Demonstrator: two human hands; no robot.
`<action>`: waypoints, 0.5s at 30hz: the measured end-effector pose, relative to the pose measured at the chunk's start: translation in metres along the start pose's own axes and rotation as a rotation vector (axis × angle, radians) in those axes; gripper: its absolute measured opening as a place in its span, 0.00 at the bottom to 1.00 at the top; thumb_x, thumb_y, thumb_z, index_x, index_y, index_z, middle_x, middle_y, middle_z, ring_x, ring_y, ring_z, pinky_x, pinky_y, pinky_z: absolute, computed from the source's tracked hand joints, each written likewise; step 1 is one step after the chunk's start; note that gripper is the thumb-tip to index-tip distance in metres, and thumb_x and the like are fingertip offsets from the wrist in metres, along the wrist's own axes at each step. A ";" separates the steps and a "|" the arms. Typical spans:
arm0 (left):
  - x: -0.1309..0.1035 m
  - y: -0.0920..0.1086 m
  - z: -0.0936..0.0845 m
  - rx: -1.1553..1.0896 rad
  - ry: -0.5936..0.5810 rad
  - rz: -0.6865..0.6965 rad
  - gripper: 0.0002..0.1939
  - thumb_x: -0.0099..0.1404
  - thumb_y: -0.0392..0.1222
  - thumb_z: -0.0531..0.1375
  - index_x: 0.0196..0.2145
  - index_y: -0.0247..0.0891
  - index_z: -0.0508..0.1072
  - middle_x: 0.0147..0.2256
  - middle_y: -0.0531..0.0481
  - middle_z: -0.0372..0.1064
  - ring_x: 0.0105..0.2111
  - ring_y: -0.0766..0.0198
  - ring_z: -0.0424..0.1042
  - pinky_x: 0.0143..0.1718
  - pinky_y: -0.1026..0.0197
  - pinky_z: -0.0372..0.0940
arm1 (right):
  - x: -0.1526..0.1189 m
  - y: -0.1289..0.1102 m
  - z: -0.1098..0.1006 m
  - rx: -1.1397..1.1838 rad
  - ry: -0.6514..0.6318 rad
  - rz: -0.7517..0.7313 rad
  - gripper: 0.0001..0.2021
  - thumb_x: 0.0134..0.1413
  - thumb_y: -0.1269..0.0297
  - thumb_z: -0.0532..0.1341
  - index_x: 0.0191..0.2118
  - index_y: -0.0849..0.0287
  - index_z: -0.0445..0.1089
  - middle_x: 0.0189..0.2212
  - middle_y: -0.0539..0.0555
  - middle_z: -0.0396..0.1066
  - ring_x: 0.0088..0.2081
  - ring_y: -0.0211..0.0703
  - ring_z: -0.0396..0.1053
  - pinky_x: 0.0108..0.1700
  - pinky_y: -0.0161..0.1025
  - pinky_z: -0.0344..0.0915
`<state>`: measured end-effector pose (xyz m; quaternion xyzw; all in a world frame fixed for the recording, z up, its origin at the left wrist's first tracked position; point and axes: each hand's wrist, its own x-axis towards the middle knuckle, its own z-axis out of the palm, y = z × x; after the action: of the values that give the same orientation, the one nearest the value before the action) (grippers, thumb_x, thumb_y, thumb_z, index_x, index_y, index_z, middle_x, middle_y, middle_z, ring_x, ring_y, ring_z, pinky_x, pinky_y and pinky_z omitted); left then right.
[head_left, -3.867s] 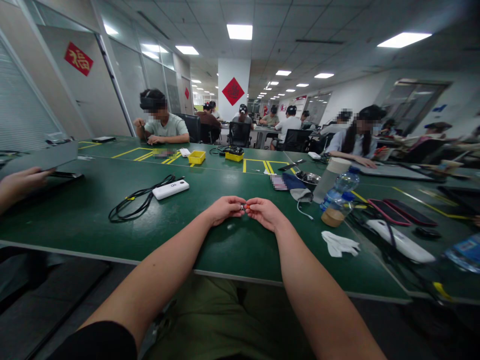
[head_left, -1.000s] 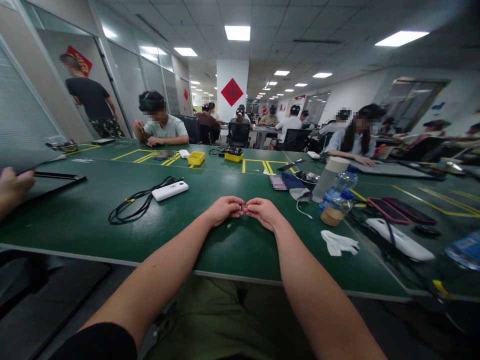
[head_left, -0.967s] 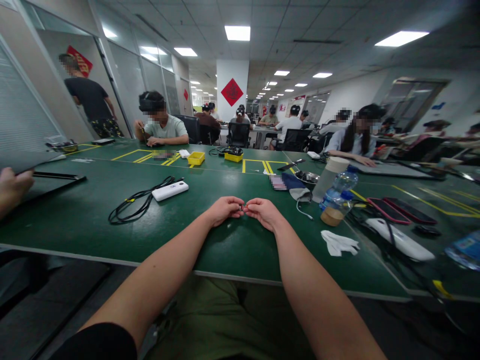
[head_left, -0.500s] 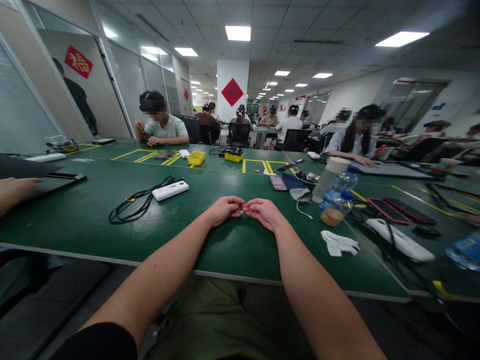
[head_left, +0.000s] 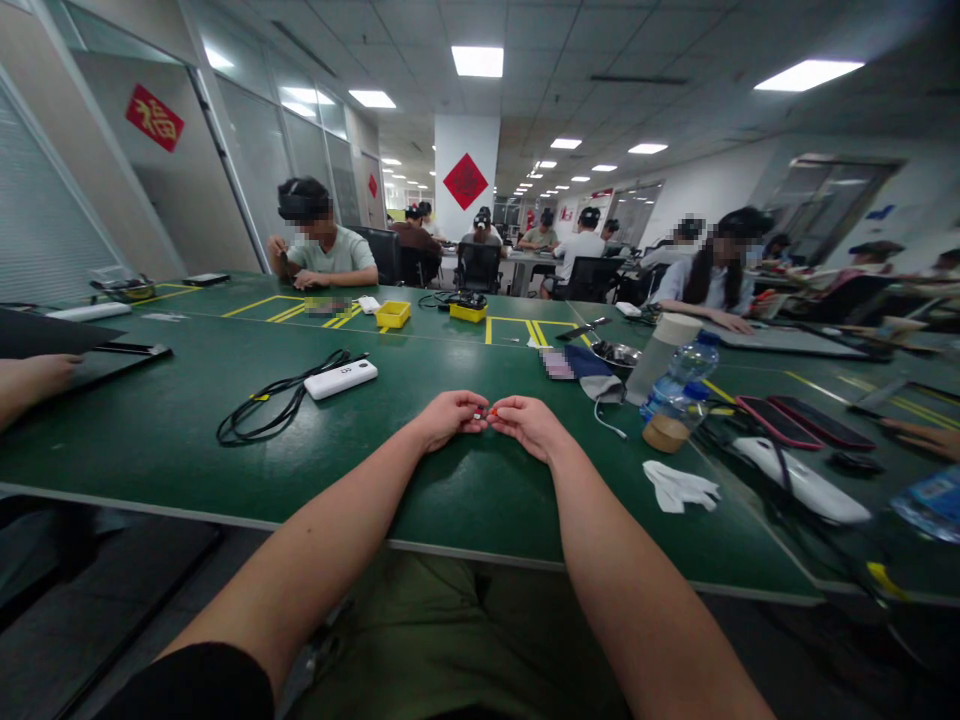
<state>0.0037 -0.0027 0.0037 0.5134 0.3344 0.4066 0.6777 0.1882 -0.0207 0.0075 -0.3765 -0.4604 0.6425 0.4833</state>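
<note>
Over worktop (head_left: 315,480) | left grip (head_left: 450,418): pinching tiny red-white part (head_left: 478,413) at fingertips | right grip (head_left: 526,425): pinching orange bit (head_left: 494,412), just beside part; joined or not, cannot tell | left of grips: power bank (head_left: 341,380); right: cloth (head_left: 680,487)

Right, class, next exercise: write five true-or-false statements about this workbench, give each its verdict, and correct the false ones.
1. The left hand lies flat on the green table. False: its fingertips pinch a small piece.
2. The right hand pinches an orange piece. True.
3. The white power bank lies right of both hands. False: it lies left.
4. Two yellow trays stand beyond the hands. True.
5. The bottle of brown liquid has a red cap. False: its cap is blue.
</note>
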 end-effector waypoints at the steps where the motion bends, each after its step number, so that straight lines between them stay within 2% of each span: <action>1: 0.000 0.000 0.000 -0.007 0.000 -0.005 0.11 0.57 0.25 0.58 0.40 0.30 0.70 0.31 0.43 0.73 0.28 0.67 0.75 0.32 0.66 0.71 | 0.000 0.000 0.000 -0.002 -0.001 0.001 0.06 0.44 0.76 0.65 0.31 0.65 0.71 0.28 0.57 0.75 0.32 0.40 0.75 0.38 0.35 0.72; 8: 0.000 0.003 0.000 -0.038 0.001 -0.023 0.13 0.56 0.25 0.55 0.39 0.29 0.71 0.30 0.41 0.73 0.29 0.63 0.75 0.33 0.63 0.71 | 0.002 0.002 -0.002 -0.013 -0.008 -0.008 0.08 0.42 0.77 0.66 0.31 0.64 0.71 0.29 0.57 0.75 0.33 0.42 0.75 0.39 0.37 0.72; 15: 0.000 0.000 0.000 0.003 0.008 -0.007 0.12 0.55 0.25 0.57 0.39 0.30 0.71 0.33 0.42 0.73 0.30 0.64 0.76 0.34 0.63 0.71 | 0.002 0.004 -0.001 -0.033 0.025 -0.017 0.09 0.40 0.78 0.66 0.31 0.64 0.70 0.26 0.55 0.74 0.30 0.40 0.75 0.37 0.35 0.72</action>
<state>0.0040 -0.0025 0.0039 0.5115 0.3394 0.4061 0.6770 0.1878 -0.0184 0.0029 -0.3886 -0.4682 0.6258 0.4880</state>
